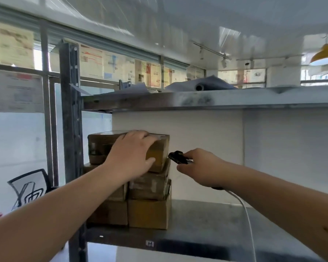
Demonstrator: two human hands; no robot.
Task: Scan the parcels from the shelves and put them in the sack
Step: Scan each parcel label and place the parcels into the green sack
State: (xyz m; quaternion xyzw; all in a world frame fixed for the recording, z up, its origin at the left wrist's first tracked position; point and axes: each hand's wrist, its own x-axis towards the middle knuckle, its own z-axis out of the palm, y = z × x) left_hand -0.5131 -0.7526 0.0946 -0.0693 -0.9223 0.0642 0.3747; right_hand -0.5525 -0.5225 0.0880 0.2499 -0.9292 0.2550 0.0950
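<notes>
A stack of brown cardboard parcels stands at the left end of a metal shelf (206,220). My left hand (130,156) lies over the top parcel (100,146), fingers across its top and thumb on its front face. Under it sit more taped parcels, among them a middle parcel (150,186) and a bottom parcel (148,214). My right hand (201,168) grips a black handheld scanner (179,157) with a white cable (248,214), its nose pointing left, close to the top parcel's right edge. No sack is in view.
A dark steel upright (70,114) frames the shelf's left side. The shelf above (197,100) carries papers and a roll (199,87). A white panel backs the shelf. A black mesh chair (29,188) stands lower left by the window. A yellow lamp (326,55) hangs upper right.
</notes>
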